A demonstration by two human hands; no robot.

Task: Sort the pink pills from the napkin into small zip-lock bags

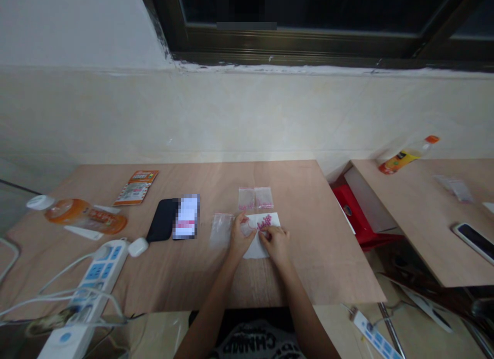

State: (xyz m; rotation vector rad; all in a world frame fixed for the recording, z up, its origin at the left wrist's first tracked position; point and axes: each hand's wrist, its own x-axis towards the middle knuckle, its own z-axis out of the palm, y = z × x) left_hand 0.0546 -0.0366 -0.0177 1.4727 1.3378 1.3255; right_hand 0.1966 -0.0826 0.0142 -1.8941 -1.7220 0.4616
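A white sheet of paper (257,250) lies on the wooden table with a cluster of small pink beads (264,222) on its upper part. My left hand (240,236) rests at the sheet's left side, fingers curled and thumb reaching inward; a thin reddish line shows near its fingertips, too fine to name. From the right, my right hand (277,240) pinches just below the beads; whatever is between its fingertips is too small to make out. Clear plastic bags (255,198) with pink bits lie just beyond the paper. Another clear bag (221,230) lies beside my left hand.
Left of my hands are a lit phone (186,217), a black phone-like slab (161,220), a white earbud case (138,246), an orange packet (137,188), an orange drink bottle (87,215) and a power strip (92,284) with cables. A second table (420,204) stands right, across a gap.
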